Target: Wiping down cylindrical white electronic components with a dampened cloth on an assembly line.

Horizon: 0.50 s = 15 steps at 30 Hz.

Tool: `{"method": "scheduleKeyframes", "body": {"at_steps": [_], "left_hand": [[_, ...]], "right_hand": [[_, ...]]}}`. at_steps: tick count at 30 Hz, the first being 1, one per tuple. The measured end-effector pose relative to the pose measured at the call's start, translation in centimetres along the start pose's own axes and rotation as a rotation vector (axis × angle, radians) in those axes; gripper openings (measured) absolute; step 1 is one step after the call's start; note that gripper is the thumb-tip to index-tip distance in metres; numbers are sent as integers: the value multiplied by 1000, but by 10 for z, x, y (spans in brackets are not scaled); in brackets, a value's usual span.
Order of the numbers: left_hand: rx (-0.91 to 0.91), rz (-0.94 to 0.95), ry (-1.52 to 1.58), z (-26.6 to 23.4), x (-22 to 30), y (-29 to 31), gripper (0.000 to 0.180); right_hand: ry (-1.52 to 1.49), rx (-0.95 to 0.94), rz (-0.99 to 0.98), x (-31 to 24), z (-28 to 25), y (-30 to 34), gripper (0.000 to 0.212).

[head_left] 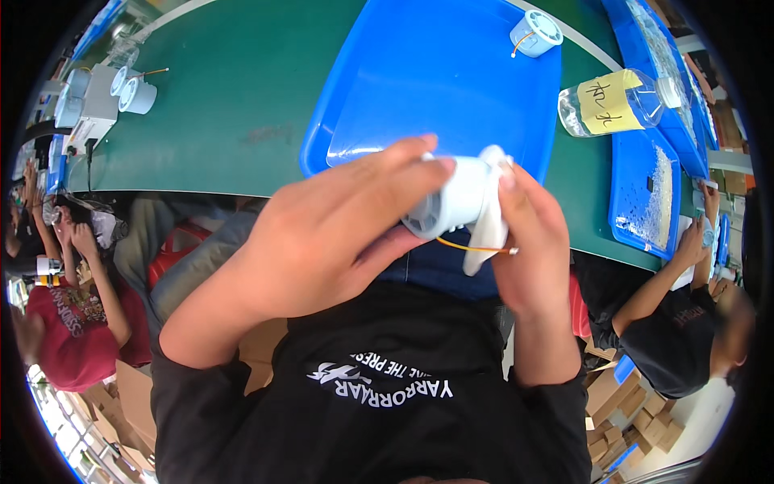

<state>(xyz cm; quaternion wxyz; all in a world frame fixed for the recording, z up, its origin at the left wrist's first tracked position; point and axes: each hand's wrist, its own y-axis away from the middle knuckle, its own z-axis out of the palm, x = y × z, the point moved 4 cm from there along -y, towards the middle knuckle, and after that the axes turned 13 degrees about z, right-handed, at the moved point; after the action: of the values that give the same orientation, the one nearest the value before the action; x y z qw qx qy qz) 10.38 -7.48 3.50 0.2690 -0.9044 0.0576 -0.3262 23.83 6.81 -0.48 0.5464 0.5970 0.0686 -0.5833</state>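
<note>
My left hand (322, 226) is wrapped round a small white cylindrical fan unit (459, 194), whose slotted end faces left. A thin orange-yellow wire (468, 247) with a small white plug trails below it. In my right hand (532, 234) a white cloth (488, 226) is pinched and pressed against the unit's other end. Both hands are held in front of my chest, over the near edge of the blue tray (318, 137). A similar white fan unit (536, 34) with its own wire sits in the tray's far right corner.
Right of the tray, a clear bottle (609, 102) with a yellow label lies on the green table (218, 105). Beyond it stands a smaller blue tray (645, 194) with white bits. More white units (139, 95) stand at the left by a grey box (95, 105). People work on both sides.
</note>
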Motion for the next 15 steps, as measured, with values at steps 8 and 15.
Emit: {"method": "scheduleKeyframes", "body": {"at_steps": [8,15], "left_hand": [[198,11,415,1,-9,16,63],[265,-171,418,1,-5,20,61]], "right_hand": [[-573,-523,-162,2,-10,-3,62],[540,142,-840,-25,6,25,54]]}}
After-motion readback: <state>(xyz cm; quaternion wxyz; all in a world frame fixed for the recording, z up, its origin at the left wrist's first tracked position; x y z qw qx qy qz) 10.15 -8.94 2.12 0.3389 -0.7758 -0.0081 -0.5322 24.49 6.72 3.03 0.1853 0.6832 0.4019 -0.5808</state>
